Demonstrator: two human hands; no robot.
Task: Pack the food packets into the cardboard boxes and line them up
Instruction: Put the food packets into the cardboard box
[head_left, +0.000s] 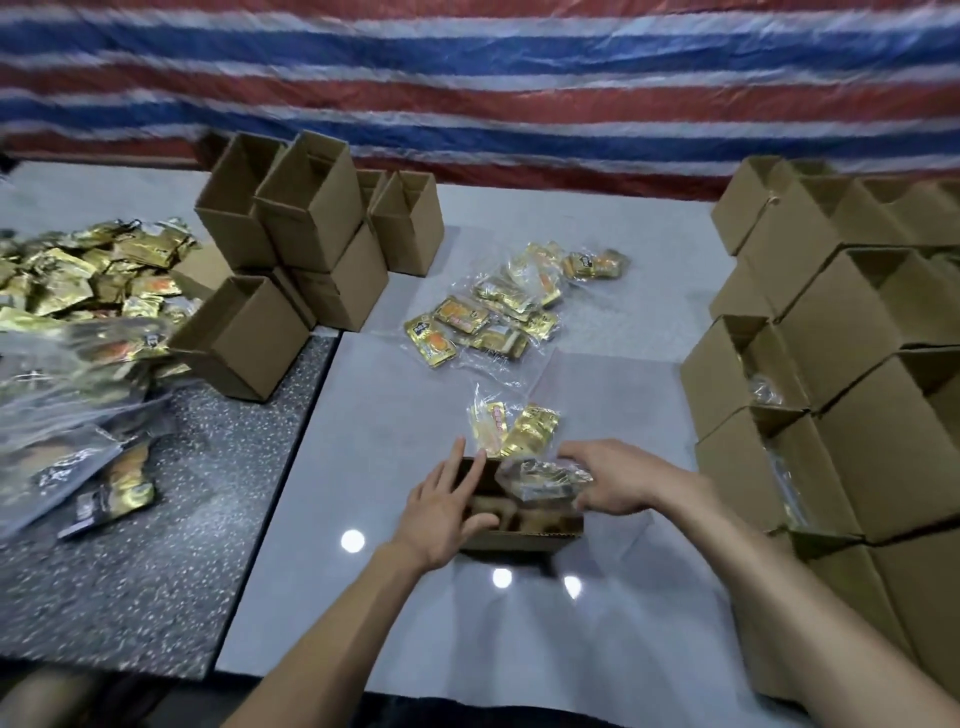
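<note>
Head view: left hand (447, 512) flat, fingers straight against the left rim of the open box (524, 538) between both hands; right hand (618, 478) grips bagged packets (540, 480) at its mouth; loose packets (530, 426) just beyond the fingertips.

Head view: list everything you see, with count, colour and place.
open box: one, brown, near middle of pale table
packet bundle: one, gold in clear wrap, over the open box
loose packets: few, gold, just behind open box
bagged packets: several, gold and orange, mid table
packet heap: many, gold, far left
back boxes: several, brown, open-topped, stacked back left
side boxes: many, brown, stacked right, some holding packets
pale table: one, grey-white, centre
dark table: one, speckled black, left
tarp: one, red-white-blue stripes, behind
left hand: rests on open box's left edge
right hand: grips packet bundle
</note>
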